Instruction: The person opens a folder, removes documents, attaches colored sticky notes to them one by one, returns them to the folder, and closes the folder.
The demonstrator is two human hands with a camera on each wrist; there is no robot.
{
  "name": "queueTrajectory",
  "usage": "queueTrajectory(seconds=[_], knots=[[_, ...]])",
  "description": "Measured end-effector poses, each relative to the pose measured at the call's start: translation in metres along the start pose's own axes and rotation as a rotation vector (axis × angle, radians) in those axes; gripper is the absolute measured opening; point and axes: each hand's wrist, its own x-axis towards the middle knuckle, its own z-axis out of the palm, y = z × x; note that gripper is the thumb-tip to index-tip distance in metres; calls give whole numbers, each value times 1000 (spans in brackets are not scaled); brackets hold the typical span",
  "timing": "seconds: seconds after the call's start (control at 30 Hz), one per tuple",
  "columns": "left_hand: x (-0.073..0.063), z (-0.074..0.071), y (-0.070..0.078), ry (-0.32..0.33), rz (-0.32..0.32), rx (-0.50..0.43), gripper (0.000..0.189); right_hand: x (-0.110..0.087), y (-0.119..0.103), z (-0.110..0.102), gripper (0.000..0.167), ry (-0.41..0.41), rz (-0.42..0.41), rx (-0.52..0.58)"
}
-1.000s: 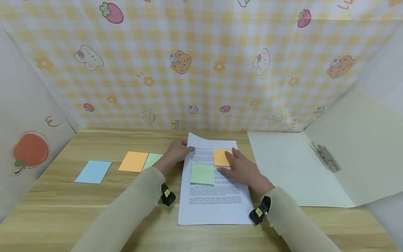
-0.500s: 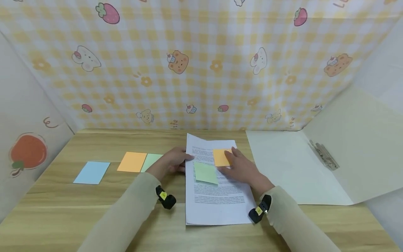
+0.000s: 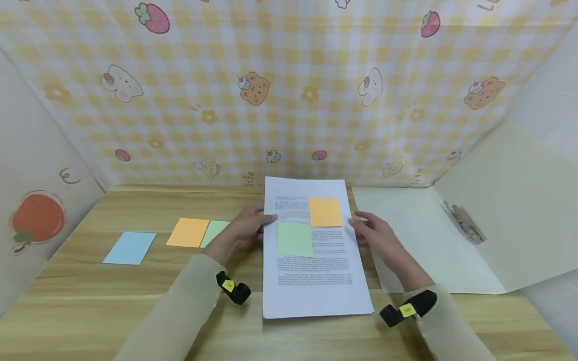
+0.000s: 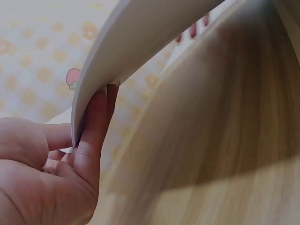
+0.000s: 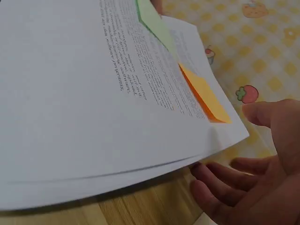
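A stack of printed papers [image 3: 311,301] is lifted off the table in front of me, tilted. On its top sheet are a green sticky note [image 3: 295,239] and, up to the right, an orange sticky note [image 3: 325,212]. My left hand [image 3: 244,226] pinches the left edge, thumb on top; in the left wrist view its fingers [image 4: 93,136] lie under the stack [image 4: 136,42]. My right hand [image 3: 379,235] is spread beside the right edge. In the right wrist view, that hand [image 5: 262,173] has its thumb apart from the paper and its fingertips close by the sheets' edge.
At left on the wooden table [image 3: 67,311] lie a blue note [image 3: 130,247], another orange note [image 3: 188,232] and a green note [image 3: 214,233]. An opened white folder [image 3: 406,235] with a metal clip [image 3: 465,223] stands at right. A patterned cloth [image 3: 307,125] hangs behind.
The papers have risen off the table and straightened. My right hand has left the orange note and moved right to the stack's edge. My left hand keeps holding the left edge.
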Motion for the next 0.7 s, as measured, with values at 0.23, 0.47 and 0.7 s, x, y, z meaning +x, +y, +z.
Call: queueTrajectory(seconds=[0.23,0.47,0.7], knots=[[2,10,4,-18,2,-57,36,-17,18,-18,57,-202,-13,172],[7,28,4,-36,25,-133,36,-24,24,-29,46,-150,-68,235],[15,50,-7,-64,10,-355,59,-36,35,-57,57,-126,-37,291]])
